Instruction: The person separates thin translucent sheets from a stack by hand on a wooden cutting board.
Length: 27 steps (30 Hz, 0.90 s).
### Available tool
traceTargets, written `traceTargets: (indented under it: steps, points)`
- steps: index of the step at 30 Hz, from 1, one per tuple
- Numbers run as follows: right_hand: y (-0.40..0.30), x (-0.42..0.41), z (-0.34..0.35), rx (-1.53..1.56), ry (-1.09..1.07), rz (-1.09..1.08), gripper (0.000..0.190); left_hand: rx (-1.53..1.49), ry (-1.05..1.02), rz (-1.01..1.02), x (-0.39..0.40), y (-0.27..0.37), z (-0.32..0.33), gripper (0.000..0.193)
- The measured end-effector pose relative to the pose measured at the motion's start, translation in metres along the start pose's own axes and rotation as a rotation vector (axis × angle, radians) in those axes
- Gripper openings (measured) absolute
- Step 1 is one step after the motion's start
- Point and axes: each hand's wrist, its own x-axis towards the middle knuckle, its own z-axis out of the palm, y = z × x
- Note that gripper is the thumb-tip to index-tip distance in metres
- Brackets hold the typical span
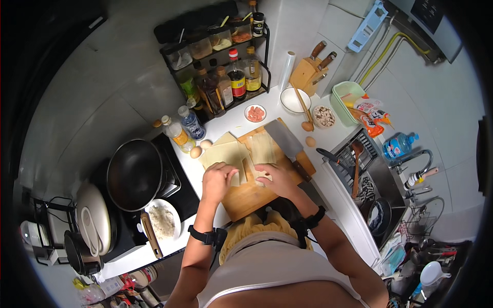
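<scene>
A wooden cutting board [250, 198] lies on the counter before me. A stack of thin pale-yellow food sheets, apparently tofu skin [225, 154], covers its left part and overhangs the edge. Over the stack's near side is my left hand [218, 179], fingers curled; whether it pinches a sheet is hidden. A narrower strip of layered sheets [262, 148] lies to the right. My right hand [278, 179] is at the strip's near end, thumb and fingers spread apart. A cleaver [284, 138] with a wooden handle rests flat along the board's right side.
A plate of pink meat pieces [255, 113], a white bowl [295, 101] with chopsticks and a bowl of chopped food [324, 116] stand behind the board. Eggs [195, 152] lie beside it. A wok [134, 175] and a plate of white food [163, 221] are left; the sink [385, 184] is right.
</scene>
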Motion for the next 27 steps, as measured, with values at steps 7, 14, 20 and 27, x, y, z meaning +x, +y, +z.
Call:
traceTargets:
  steps: [7,14,20,27]
  points:
    - [-0.037,0.013,-0.015,0.159,0.024,0.013,0.024,-0.508,-0.024,-0.157,0.02,0.043,0.009,0.012]
    - [-0.045,0.01,-0.026,0.147,0.197,-0.013,0.011,-0.319,-0.076,0.036,0.019,0.045,0.004,0.01]
    - [-0.052,0.012,-0.032,-0.014,0.093,-0.078,0.004,-0.271,-0.05,0.077,0.018,0.047,0.004,0.009]
    - [-0.049,0.013,-0.031,0.082,0.193,-0.245,0.006,-0.423,-0.038,-0.066,0.02,0.039,0.008,0.009]
